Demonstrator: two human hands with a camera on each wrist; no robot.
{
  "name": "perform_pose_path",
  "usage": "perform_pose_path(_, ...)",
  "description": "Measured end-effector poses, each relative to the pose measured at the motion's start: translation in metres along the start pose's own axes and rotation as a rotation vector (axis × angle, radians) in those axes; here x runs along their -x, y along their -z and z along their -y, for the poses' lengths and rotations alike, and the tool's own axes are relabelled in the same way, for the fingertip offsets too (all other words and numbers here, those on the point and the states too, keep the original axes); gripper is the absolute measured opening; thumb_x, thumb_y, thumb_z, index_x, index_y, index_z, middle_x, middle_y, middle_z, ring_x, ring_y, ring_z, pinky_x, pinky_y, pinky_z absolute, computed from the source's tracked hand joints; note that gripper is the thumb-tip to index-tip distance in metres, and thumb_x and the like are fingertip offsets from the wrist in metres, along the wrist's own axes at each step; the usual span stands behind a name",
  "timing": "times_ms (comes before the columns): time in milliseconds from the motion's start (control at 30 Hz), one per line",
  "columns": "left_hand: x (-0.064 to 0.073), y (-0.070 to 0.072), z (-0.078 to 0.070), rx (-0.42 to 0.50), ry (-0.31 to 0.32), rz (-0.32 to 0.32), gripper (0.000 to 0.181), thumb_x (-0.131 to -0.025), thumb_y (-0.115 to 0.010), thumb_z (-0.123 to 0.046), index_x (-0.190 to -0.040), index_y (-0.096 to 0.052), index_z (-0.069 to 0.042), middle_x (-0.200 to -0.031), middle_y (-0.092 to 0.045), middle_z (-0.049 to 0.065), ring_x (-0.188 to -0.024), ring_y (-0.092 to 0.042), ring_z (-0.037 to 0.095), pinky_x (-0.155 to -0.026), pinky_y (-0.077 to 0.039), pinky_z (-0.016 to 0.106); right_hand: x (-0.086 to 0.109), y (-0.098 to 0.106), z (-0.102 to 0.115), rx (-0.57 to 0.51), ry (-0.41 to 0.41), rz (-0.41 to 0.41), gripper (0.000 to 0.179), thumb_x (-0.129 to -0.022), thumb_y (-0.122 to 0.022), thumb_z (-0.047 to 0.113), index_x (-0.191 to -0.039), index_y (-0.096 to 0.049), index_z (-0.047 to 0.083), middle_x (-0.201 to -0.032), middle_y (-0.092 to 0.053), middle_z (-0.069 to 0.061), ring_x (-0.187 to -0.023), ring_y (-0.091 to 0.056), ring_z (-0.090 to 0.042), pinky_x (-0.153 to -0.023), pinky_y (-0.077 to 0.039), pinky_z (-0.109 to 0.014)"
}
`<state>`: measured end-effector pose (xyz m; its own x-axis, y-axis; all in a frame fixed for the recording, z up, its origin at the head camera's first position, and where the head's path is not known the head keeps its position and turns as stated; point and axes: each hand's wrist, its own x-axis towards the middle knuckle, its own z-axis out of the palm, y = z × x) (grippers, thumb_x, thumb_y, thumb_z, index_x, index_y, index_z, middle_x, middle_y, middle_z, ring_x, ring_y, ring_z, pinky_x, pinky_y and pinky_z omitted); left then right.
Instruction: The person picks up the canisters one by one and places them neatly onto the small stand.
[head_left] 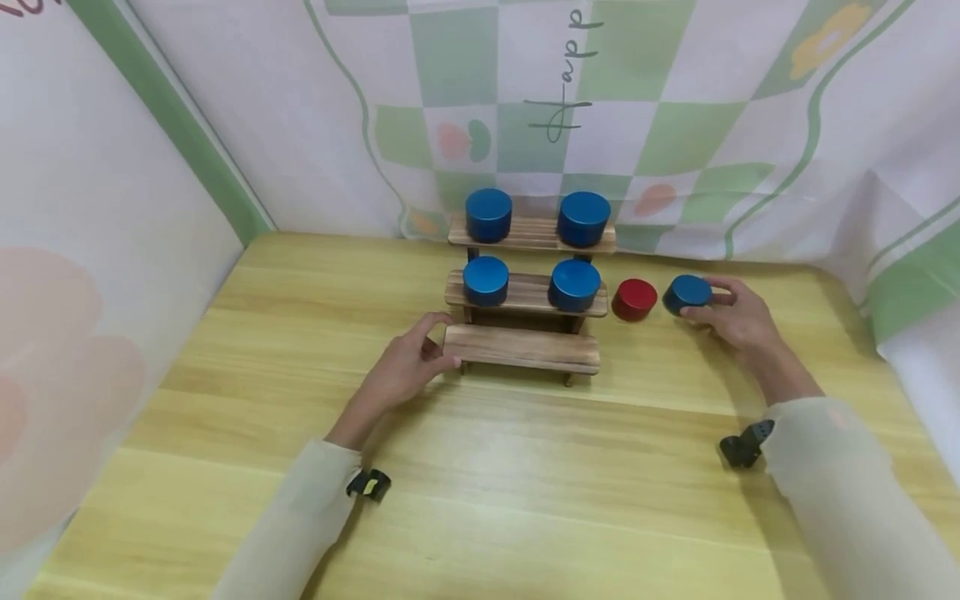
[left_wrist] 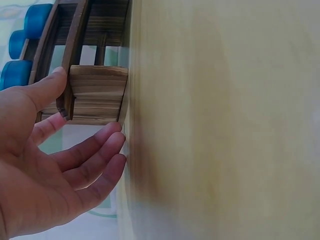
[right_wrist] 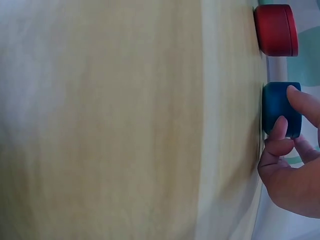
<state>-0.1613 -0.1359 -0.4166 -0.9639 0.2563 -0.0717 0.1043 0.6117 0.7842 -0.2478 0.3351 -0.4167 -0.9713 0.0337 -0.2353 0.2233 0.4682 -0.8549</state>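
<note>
A three-tier wooden display stand (head_left: 521, 348) stands on the table. Two round blue tins (head_left: 489, 215) sit on its top step and two more blue tins (head_left: 486, 281) on its middle step; the bottom step is bare. With thumb and index finger, my left hand (head_left: 408, 362) pinches the left end of the bottom step; in the left wrist view its other fingers (left_wrist: 107, 175) extend beside the stand. My right hand (head_left: 738, 317) grips another blue tin (right_wrist: 281, 107) on the table between thumb and fingers. Between that tin and the stand sits a round red tin (head_left: 634, 300).
The light wood table (head_left: 480, 500) reaches back to a white and green checked cloth (head_left: 536, 83) hanging behind the stand. Similar cloth walls (head_left: 97, 250) close in the left and right sides. Each wrist carries a small black camera (head_left: 369, 484).
</note>
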Motion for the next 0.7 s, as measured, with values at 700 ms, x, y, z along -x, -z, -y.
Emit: perform_pose_path(700, 0.0, 0.0, 0.0, -0.009, -0.003, 0.006, 0.054, -0.095, -0.072, -0.025, -0.142, -0.045, -0.02, -0.098, -0.066, 0.008, -0.09, -0.063, 0.022, -0.073, -0.055, 0.036, 0.03, -0.007, 0.009, -0.028, 0.106, -0.058, 0.056, -0.09, -0.077, 0.019, -0.137, -0.047, 0.014, -0.129, -0.048, 0.003, -0.083, -0.062, 0.002, -0.07, -0.053, -0.02)
